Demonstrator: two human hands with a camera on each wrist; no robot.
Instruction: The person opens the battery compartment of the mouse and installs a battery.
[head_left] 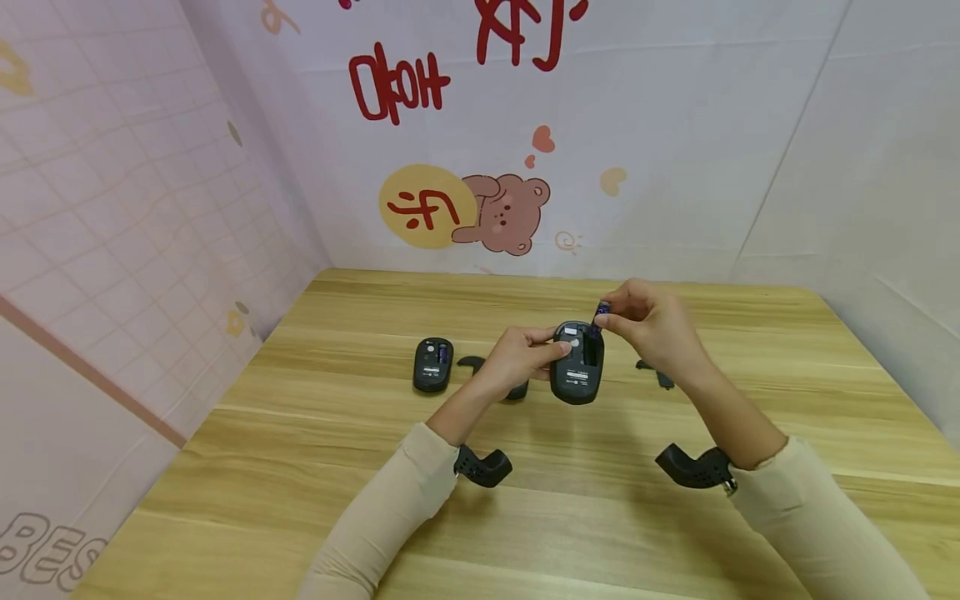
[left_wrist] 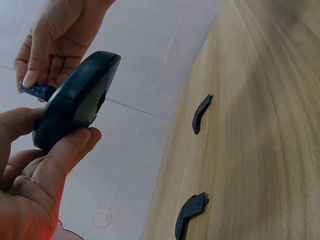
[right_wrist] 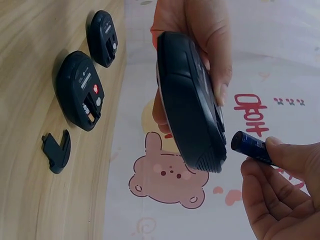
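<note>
My left hand (head_left: 517,360) holds a black computer mouse (head_left: 576,379) above the table, underside up, its battery slot uncovered. A dark blue battery (right_wrist: 250,146) is pinched between thumb and fingers of my right hand (head_left: 663,329). In the right wrist view the battery's end is close to the mouse's edge, with a small gap between them. The left wrist view shows the battery (left_wrist: 37,90) partly hidden behind the mouse (left_wrist: 77,100). Inside the slot is mostly dark in the head view.
Two more mice lie underside up on the wooden table: one at the left (head_left: 432,365) with a blue battery in its slot, another (right_wrist: 80,90) mostly behind my left hand. Loose black battery covers lie to the right (left_wrist: 202,114) and by the left forearm (right_wrist: 57,151).
</note>
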